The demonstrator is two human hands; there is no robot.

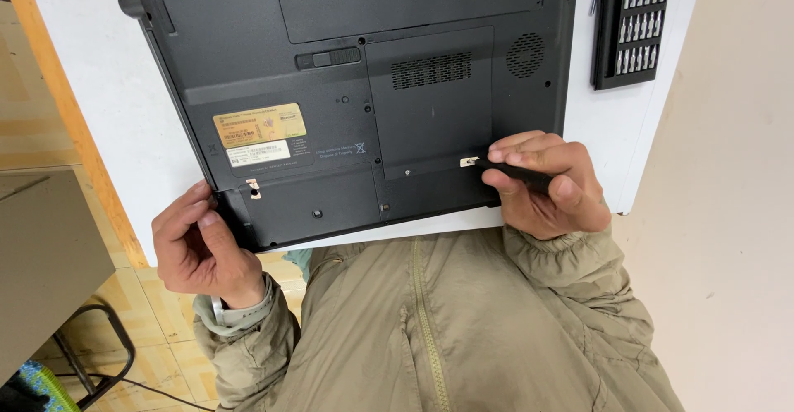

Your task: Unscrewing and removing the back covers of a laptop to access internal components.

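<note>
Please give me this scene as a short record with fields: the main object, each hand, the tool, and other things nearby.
main object: black plastic laptop, lying underside up on a white table
left hand: grips the laptop's near left corner
right hand: holds a slim black screwdriver, its tip at the laptop's near right edge
nearby: black tray of small metal screwdriver bits, at the table's far right
clothing: olive zipped jacket

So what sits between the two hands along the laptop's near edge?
In the head view, between the left hand and right hand lies the upturned laptop base: a long cover panel with screw holes; no loose thing.
</note>
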